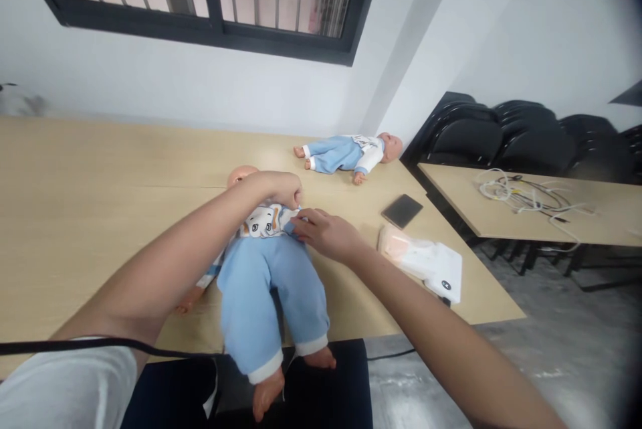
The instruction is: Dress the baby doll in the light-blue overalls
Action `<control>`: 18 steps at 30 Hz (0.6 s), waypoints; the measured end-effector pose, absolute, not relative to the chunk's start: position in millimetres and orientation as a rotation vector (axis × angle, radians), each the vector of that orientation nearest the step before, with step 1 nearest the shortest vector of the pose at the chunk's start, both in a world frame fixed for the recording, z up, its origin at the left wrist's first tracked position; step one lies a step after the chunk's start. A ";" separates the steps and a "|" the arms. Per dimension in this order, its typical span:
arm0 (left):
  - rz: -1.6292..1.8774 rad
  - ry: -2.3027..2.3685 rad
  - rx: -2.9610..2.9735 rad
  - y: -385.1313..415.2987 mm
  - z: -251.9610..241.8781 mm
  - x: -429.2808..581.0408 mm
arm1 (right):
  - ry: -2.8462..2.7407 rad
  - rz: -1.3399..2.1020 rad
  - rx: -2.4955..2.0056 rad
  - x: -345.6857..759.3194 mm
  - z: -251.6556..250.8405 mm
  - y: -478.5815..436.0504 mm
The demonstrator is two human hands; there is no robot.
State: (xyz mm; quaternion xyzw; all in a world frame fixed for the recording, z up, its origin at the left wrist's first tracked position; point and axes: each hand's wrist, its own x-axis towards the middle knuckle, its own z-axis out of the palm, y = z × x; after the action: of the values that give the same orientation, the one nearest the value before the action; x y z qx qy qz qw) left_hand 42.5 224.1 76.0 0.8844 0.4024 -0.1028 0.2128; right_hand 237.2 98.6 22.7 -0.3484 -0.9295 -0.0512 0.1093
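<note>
A baby doll [273,268] lies on its back on the table, wearing light blue trousers and a white top [261,223] with an animal-face print. Its bare feet stick out over the near table edge. My left hand [285,189] reaches across the doll's chest, hiding part of its head, and is closed at the shoulder on the right of the picture. Just below, my right hand [326,231] pinches the sleeve [289,223] on that side. The doll's arm there is hidden by the sleeve and my hands.
A second doll [341,153] in similar clothes lies farther back on the table [125,181]. A dark phone-like slab [402,210] and a white pack [426,262] are to the right. Cables [521,195] lie on another table, before stacked black chairs [466,138].
</note>
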 end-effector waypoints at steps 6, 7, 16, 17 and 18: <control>-0.308 1.208 2.714 219.0 80.4 60.0 | -2.708 -0.173 -1.069 229.8 25.4 93.7; -0.311 1.218 2.746 221.1 78.1 61.6 | -2.709 -0.190 -1.086 227.2 26.8 91.7; -0.207 1.237 2.931 239.0 59.0 41.4 | -2.558 -0.148 -1.183 229.5 39.3 88.4; -0.130 1.237 2.947 235.7 59.0 36.7 | -2.487 -0.075 -1.182 234.2 38.6 92.9; -0.039 1.259 2.950 229.9 58.8 32.8 | -2.414 -0.004 -1.176 238.9 37.7 97.9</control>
State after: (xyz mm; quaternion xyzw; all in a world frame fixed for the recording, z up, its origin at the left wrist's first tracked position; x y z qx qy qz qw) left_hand 32.8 229.9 58.8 0.9191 0.3924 -0.0122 -0.0329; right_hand 238.9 97.9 37.7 -0.4266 -0.8757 -0.0016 0.2261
